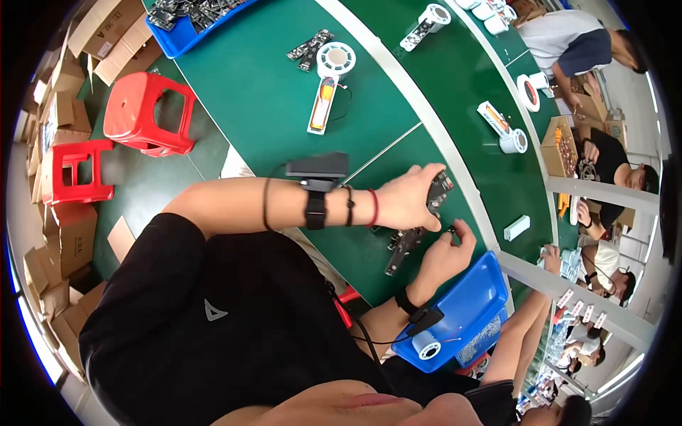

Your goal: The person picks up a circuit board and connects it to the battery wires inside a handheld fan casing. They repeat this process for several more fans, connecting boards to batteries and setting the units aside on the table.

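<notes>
Green counter (249,99): mid-frame, left hand (406,199) clamps a circuit board (440,189); grip of right hand (443,260), I cannot tell; upper-centre fan (335,59) has battery (327,93) seated, handle (317,127) uncovered.

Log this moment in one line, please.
left hand: gripping dark circuit board | right hand: grip unclear | nearby: second dark board, blue tray, green tabletop

"What colour's the workbench (249,92)?"
"Green; blue for the tray (465,305) at four o'clock, white and orange for the device (326,79) at twelve."
"The circuit board (440,189) at three?"
"Black, perhaps silver-flecked; it's blurred."
"And the stool (130,112) at ten?"
"Plain red."
</notes>
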`<state>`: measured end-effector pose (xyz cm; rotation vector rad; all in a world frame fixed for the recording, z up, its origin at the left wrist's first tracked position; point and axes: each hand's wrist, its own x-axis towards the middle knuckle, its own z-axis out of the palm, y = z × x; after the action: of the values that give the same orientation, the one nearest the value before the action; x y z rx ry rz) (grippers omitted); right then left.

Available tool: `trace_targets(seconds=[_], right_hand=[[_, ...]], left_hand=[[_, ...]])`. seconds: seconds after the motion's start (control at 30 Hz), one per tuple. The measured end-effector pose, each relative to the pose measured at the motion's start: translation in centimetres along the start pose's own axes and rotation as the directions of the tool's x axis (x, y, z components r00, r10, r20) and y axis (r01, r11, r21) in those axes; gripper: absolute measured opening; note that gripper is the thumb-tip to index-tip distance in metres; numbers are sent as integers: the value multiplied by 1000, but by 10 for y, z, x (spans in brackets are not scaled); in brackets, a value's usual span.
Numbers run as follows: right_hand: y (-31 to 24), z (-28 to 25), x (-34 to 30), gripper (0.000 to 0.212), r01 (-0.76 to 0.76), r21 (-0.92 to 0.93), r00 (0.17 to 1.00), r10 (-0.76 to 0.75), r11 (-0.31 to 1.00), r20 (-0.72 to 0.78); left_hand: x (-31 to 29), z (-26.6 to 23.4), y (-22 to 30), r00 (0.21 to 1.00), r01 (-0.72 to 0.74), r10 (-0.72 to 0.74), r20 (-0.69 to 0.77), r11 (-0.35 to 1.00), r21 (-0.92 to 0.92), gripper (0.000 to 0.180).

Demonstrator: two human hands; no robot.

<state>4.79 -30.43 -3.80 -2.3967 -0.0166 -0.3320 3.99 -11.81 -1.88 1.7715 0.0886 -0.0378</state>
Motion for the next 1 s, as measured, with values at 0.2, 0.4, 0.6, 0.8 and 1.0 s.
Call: trace_targets(seconds=[0.2, 0.4, 0.6, 0.8, 1.0], right_hand=[[0, 8, 10, 30, -55, 372, 998, 39, 926, 50], [-32, 15, -14, 37, 368, -357, 926, -306, 858, 220], [-64, 20, -17, 39, 436, -289, 899, -428, 852, 94], [-79, 56, 7, 36, 578, -380, 802, -416, 722, 429], [-92, 21, 7, 30, 509, -534, 855, -324, 675, 404]], left_hand=[[-16, 4, 15, 996, -67, 58, 64, 987, 149, 83], [-42, -132, 22, 953, -304, 295, 74, 933, 191, 43], [-19, -254, -59, 801, 119, 349, -487, 703, 701, 35], [-1, -259, -85, 896, 191, 226, -381, 579, 793, 33], [-21, -280, -71, 924, 307, -5, -382, 606, 734, 23]])
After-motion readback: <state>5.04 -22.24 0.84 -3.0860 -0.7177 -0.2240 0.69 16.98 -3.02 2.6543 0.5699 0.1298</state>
